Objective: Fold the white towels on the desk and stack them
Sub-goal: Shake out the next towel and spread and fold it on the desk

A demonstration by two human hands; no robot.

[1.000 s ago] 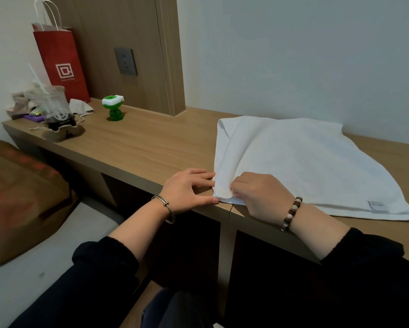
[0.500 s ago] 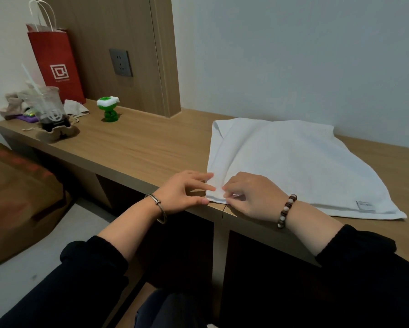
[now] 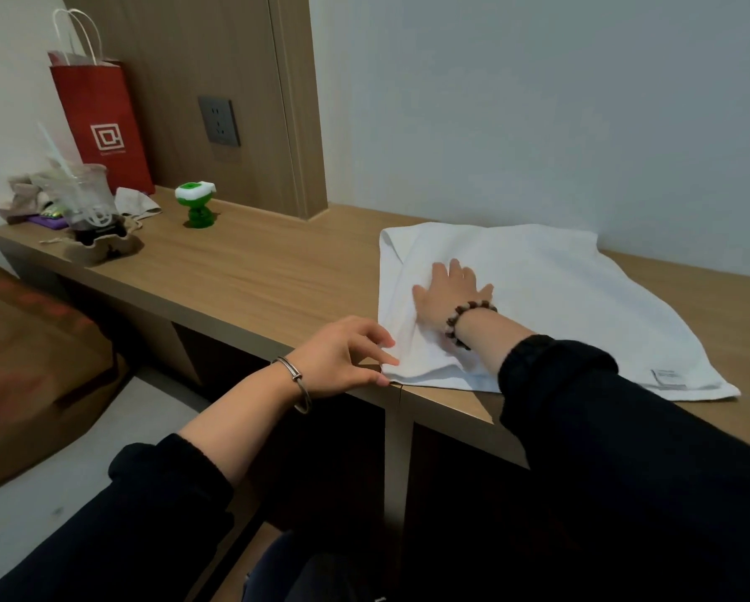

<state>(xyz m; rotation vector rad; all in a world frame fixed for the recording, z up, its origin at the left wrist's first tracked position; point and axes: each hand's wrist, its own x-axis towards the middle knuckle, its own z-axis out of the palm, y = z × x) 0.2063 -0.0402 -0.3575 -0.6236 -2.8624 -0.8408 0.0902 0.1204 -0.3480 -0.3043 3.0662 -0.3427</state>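
Note:
A white towel (image 3: 559,297) lies folded flat on the right half of the wooden desk (image 3: 256,280), with a small label near its front right corner. My right hand (image 3: 449,293) lies flat on the towel's left part, fingers spread and straight. My left hand (image 3: 347,356) sits at the desk's front edge and its fingertips touch the towel's near left corner, pressing it to the wood.
At the desk's far left stand a red paper bag (image 3: 104,123), a plastic cup with a straw (image 3: 84,202) in a holder, some cloth, and a green toy (image 3: 197,204). A wall socket (image 3: 219,121) sits in the wood panel. A brown cushion (image 3: 30,362) lies left below.
My right hand left the near left corner and slid forward onto the towel, now flat with fingers spread. My left hand stays at that corner.

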